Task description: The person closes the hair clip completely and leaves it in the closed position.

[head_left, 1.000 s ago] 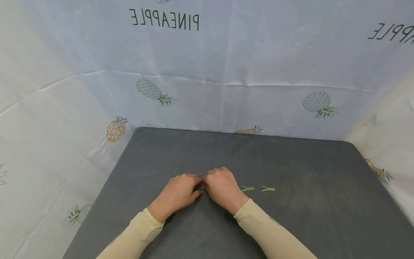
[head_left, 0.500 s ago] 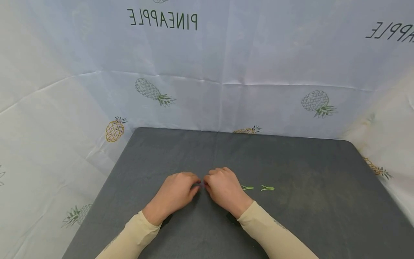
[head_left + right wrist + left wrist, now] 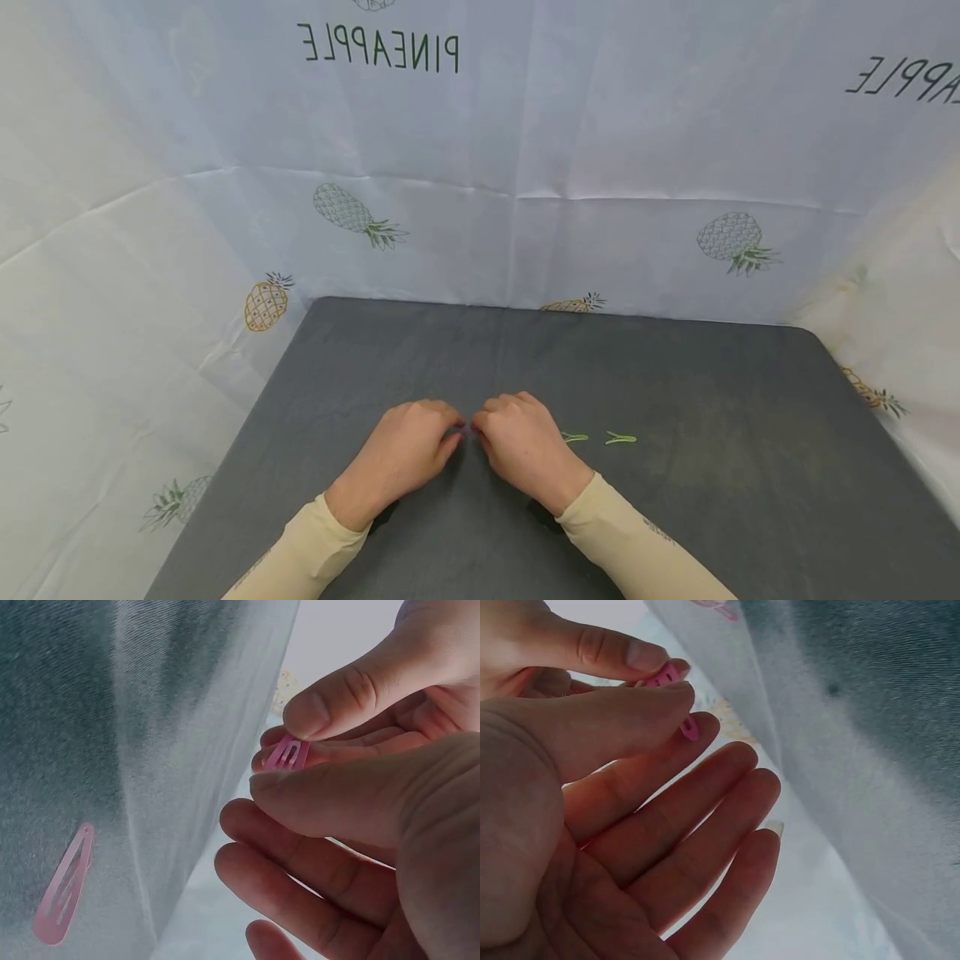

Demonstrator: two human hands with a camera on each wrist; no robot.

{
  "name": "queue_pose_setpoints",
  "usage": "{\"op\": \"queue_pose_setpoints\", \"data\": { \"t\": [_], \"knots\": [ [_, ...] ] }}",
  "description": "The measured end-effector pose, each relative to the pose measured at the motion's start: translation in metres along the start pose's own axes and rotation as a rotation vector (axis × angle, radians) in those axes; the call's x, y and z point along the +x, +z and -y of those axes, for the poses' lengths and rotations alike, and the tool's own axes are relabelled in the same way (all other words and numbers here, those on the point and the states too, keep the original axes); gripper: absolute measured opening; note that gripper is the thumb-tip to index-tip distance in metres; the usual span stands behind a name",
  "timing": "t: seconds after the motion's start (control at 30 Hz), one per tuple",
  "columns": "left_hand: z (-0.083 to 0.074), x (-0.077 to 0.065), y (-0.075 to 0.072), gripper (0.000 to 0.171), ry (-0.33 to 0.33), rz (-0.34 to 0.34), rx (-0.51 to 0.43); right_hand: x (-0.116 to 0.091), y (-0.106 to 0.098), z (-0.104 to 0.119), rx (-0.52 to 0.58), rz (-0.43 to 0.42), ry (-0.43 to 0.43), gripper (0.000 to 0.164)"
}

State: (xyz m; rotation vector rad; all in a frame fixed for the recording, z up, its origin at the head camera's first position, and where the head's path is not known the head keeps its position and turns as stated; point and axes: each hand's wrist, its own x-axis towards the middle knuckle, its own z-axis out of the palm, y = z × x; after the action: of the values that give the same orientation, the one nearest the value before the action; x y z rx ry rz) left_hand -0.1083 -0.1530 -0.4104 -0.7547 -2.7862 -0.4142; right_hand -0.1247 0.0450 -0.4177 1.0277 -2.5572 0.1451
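A small pink snap hair clip [image 3: 289, 753] is held between my two hands above the dark table. My left hand [image 3: 405, 442] pinches one end between thumb and forefinger. In the left wrist view its other fingers spread loosely below the clip [image 3: 689, 729]. The thumb and forefinger of my right hand [image 3: 528, 442] pinch the opposite end. The fingertips hide much of the clip; only a sliver shows in the head view. In the right wrist view, another pink hair clip [image 3: 65, 885] lies on the table.
Two lime-green hair clips [image 3: 620, 437] lie on the table to the right of my right hand, one close beside its wrist. The grey table [image 3: 712, 500] ends at a white pineapple-print curtain [image 3: 450, 258] behind and on both sides.
My hands have drawn slightly apart, and a bit of the pink hair clip now shows in the gap between their fingertips. The lime-green clips have stayed put.
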Motion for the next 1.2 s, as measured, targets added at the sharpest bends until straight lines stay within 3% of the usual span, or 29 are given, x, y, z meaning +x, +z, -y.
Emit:
{"op": "queue_pose_setpoints", "data": {
  "t": [0.23,0.83,1.2],
  "knots": [
    [-0.001,0.000,-0.001,0.016,0.007,-0.002,-0.008,0.000,-0.003,0.002,0.007,0.008,-0.012,0.018],
    [-0.003,-0.001,-0.008,0.010,0.032,-0.012,-0.017,0.000,-0.010,0.001,0.032,0.033,-0.005,0.012],
    [-0.003,-0.002,-0.012,0.009,0.052,-0.032,-0.006,0.001,-0.013,0.003,0.040,-0.002,-0.002,0.015]
  ]
}}
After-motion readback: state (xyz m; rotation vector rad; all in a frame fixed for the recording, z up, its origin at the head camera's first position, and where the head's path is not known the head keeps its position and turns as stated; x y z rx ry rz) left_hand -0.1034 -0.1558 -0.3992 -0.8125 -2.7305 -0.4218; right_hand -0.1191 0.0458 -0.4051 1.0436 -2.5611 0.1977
